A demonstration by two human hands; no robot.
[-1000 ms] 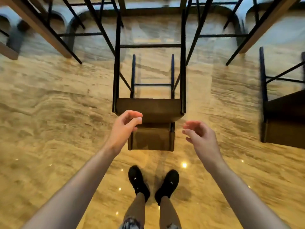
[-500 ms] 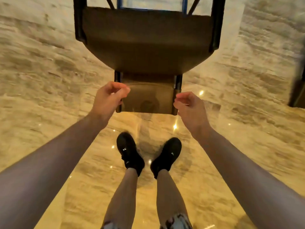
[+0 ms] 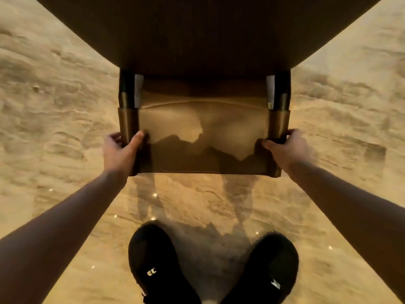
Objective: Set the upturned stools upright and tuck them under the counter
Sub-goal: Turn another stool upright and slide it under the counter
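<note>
A brown stool lies upturned on the floor right in front of me. Its dark seat (image 3: 201, 34) fills the top of the view, and its tan backrest (image 3: 203, 132) stretches between two posts just below. My left hand (image 3: 119, 153) grips the backrest's left end, thumb on the front face and fingers wrapped behind. My right hand (image 3: 287, 148) grips the right end the same way. The stool's legs are out of view.
Polished beige marble floor (image 3: 50, 119) spreads on both sides of the stool. My two black shoes (image 3: 157, 266) stand on it just below the backrest. The counter and the other stools are outside the frame.
I have leaned in much closer to the stool. Both hands, which hovered apart from the backrest, have closed round its two ends.
</note>
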